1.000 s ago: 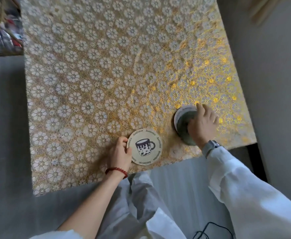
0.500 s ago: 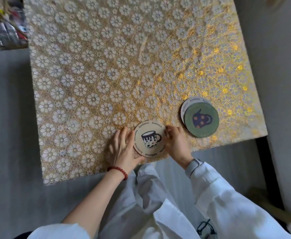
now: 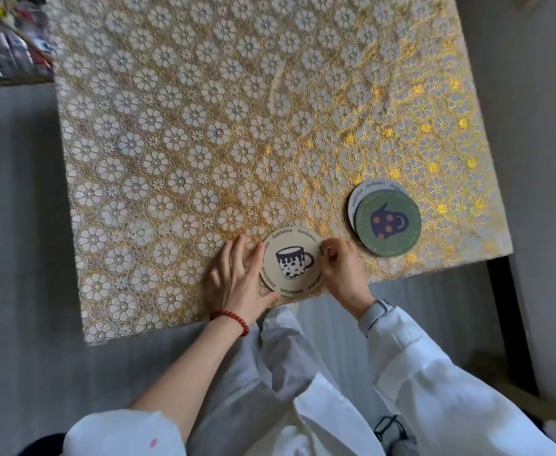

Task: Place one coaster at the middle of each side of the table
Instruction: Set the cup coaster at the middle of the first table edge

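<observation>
Coaster, round and beige, printed with a dark spotted mug and the word "Aesthetics" around its rim (image 3: 291, 261), lay flat on the square table covered in a gold-and-white flower-patterned cloth (image 3: 204, 143), close to the near edge and about midway along that side. Left hand (image 3: 237, 279) rested flat on the cloth, fingers spread, with its index finger and thumb against the coaster's left rim; grip loose, not clamped. Right hand (image 3: 344, 274) sat at the coaster's right rim, fingers curled together with the tips pinching or touching the edge; whether the rim was actually pinched could not be told.

Red bead bracelet (image 3: 232, 319) was on the left wrist; grey watch (image 3: 377, 311) was on the right wrist, below a white sleeve (image 3: 451, 390).

Round green coaster with a dark blue spotted jug (image 3: 388, 222) lay toward the near right corner, stacked on a pale grey round coaster (image 3: 363, 189) that showed only along its upper left rim. That stack lay well apart from both hands.
</observation>
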